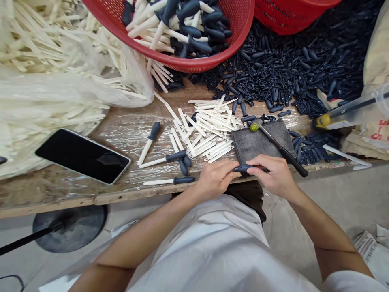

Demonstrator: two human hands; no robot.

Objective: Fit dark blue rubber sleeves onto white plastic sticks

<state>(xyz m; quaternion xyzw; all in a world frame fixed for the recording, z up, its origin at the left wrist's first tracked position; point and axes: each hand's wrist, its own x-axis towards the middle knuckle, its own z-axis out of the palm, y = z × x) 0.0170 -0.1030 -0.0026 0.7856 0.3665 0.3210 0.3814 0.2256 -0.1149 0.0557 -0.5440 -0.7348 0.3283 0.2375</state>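
At the table's front edge both of my hands are closed on a dark blue plastic handle (pixel 243 167). My left hand (pixel 217 175) pinches its left end, and my right hand (pixel 272 173) grips the right end between thumb and fingers. Whether a white strip sits inside it is hidden by my fingers. Just behind lies a grey cloth pad (pixel 258 142) with a hammer (pixel 279 146) resting across it. Loose white plastic strips (pixel 209 125) are heaped to the left of the pad. Several white strips with blue handles fitted, such as one piece (pixel 148 142), lie farther left.
A red basket (pixel 194 63) of assembled pieces stands at the back, beside a second red basket (pixel 288 20). Blue handle parts (pixel 273 73) are piled at the back right. A phone (pixel 83 156) and a plastic bag (pixel 127 77) of white strips occupy the left; a clear container (pixel 361 107) leans at right.
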